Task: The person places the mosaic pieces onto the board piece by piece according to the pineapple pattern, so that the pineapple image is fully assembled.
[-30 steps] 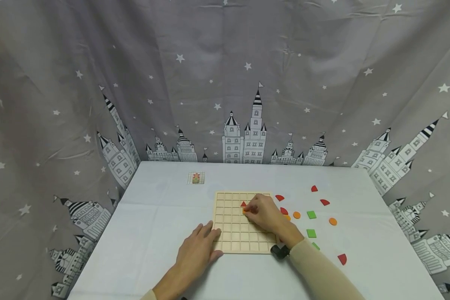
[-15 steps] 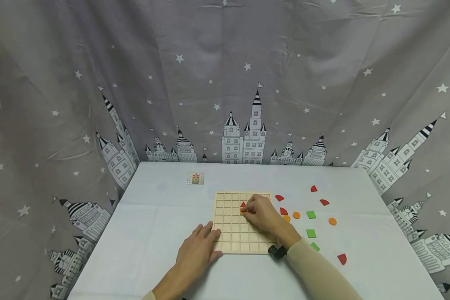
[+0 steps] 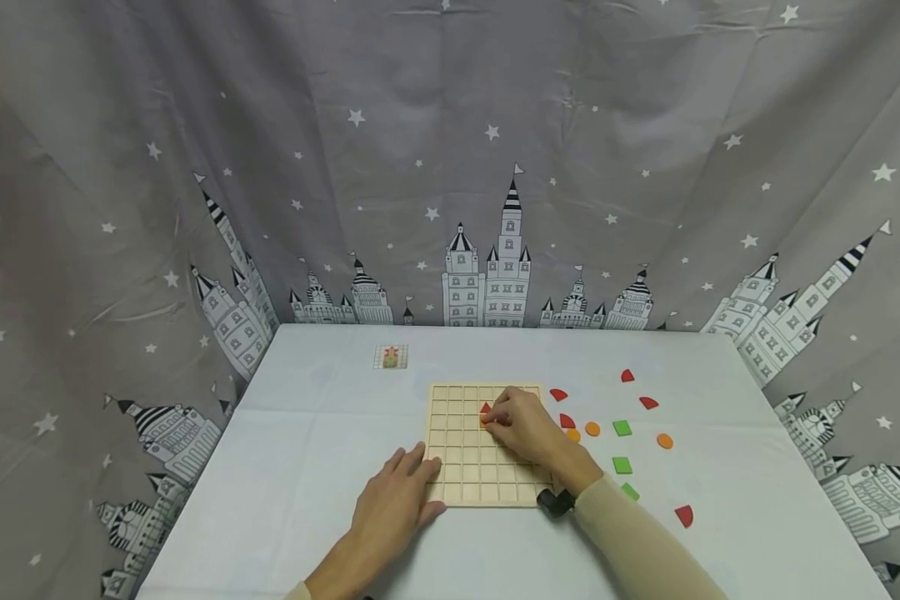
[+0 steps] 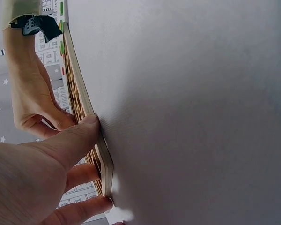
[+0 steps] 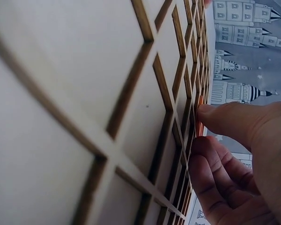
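Observation:
A square wooden grid board (image 3: 453, 475) lies mid-table. Over its upper right part, my right hand (image 3: 525, 425) pinches a small orange piece (image 3: 483, 421) between thumb and fingertips, down at a cell. The fingers cover most of that piece, so its full outline is hidden. Just beyond it, a red triangle (image 3: 485, 408) sits in a cell. My left hand (image 3: 393, 504) rests on the board's front left corner, fingers spread and fairly straight. In the left wrist view its thumb (image 4: 79, 136) touches the board's edge.
Right of the board lie several red quarter-circle pieces (image 3: 648, 403), orange discs (image 3: 664, 442) and green squares (image 3: 622, 465), scattered on the white table (image 3: 307, 450). A small pattern card (image 3: 391, 357) lies behind the board to the left. A grey castle-print curtain (image 3: 390, 167) hangs behind.
My right hand has shifted very slightly left with the orange piece, at the cell below the red triangle. My left hand has stayed put on the board.

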`<action>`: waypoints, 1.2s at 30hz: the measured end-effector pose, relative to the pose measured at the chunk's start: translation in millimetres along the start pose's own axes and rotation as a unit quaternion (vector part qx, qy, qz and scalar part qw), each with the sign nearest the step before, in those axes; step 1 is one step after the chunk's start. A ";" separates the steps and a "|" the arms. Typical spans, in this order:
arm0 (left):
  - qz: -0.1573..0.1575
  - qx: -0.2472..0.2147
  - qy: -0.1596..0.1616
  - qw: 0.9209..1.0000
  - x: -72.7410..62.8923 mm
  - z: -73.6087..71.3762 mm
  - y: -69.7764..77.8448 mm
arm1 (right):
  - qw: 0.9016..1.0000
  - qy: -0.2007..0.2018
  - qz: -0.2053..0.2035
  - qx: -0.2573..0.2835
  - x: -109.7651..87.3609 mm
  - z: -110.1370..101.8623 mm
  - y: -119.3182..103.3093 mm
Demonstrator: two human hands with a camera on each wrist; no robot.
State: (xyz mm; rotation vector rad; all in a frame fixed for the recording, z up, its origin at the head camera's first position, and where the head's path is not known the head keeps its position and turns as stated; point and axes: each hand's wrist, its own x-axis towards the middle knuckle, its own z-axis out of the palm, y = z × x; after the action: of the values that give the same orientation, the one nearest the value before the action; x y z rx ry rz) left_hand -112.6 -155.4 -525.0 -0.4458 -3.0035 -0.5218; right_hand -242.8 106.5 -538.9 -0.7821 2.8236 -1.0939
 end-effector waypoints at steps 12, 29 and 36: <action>-0.006 -0.007 -0.003 1.000 0.7 -0.4 -1.1 | 0.999 0.026 -0.010 -0.036 1.0 -11.1 4.7; 0.003 -0.001 0.010 1.000 -2.6 1.9 -1.0 | 0.996 0.051 0.051 -0.052 -5.3 -39.6 33.0; 0.007 -0.001 0.008 1.000 -1.9 2.6 -1.9 | 0.991 0.061 0.103 -0.063 -7.8 -50.5 48.9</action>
State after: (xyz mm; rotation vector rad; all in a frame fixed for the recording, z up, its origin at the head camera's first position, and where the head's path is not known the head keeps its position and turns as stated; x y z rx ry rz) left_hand -111.3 -156.8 -528.3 -0.4588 -2.9830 -0.5255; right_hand -267.3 172.6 -533.1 -0.4270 3.0154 -0.9742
